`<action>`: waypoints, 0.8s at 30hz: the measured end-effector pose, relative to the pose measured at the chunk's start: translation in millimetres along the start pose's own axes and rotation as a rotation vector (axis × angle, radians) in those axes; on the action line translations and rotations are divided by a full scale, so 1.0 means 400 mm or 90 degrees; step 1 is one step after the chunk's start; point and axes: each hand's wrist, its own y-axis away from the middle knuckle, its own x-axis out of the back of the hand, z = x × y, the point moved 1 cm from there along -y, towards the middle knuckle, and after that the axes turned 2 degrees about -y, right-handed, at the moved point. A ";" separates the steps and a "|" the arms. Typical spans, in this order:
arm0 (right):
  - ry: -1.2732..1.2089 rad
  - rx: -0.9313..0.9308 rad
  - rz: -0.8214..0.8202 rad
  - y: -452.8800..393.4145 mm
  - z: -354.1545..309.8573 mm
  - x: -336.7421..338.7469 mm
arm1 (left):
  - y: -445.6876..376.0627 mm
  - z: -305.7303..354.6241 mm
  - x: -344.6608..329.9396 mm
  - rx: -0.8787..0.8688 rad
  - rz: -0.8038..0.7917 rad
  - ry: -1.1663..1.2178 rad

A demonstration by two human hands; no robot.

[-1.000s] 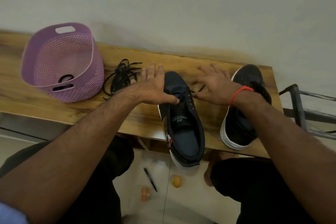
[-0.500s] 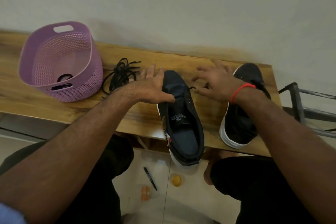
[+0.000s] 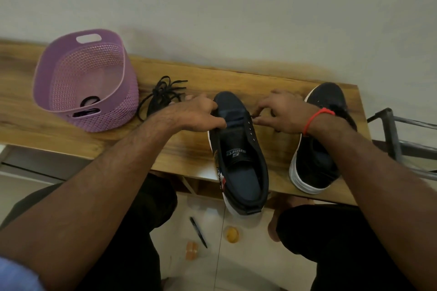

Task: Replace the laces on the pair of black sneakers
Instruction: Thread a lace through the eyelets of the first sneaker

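Two black sneakers with white soles stand on the wooden table (image 3: 279,153), toes toward the wall. The left sneaker (image 3: 238,158) has bare eyelets and its heel overhangs the front edge. My left hand (image 3: 198,113) grips that shoe's left side near the tongue, thumb on the eyelet edge. My right hand (image 3: 283,111), a red band on its wrist, pinches a black lace end (image 3: 255,116) at the shoe's upper right eyelets. The right sneaker (image 3: 319,149) sits partly behind my right wrist. A loose bundle of black laces (image 3: 163,93) lies left of my left hand.
A purple perforated basket (image 3: 111,111) with a dark item inside stands at the table's left. A metal frame (image 3: 397,137) is to the right of the table. On the floor below lie a pen (image 3: 198,231) and small round objects. The wall runs close behind the table.
Both hands had spread fingers over the shoe; now they have curled in, the left gripping the shoe's side and the right pinching the lace end at the eyelets.
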 end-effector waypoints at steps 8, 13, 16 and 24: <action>-0.046 -0.083 0.098 0.008 0.035 0.035 | 0.007 -0.022 0.017 -0.068 0.038 0.174; -0.079 -0.011 0.057 0.009 0.007 0.022 | 0.017 -0.043 0.032 -0.016 0.023 0.092; -0.041 0.008 0.069 0.003 -0.017 0.012 | 0.019 -0.034 0.016 0.018 0.069 0.022; -0.163 -0.024 0.078 0.014 -0.029 0.029 | 0.037 -0.035 0.054 -0.018 0.073 0.183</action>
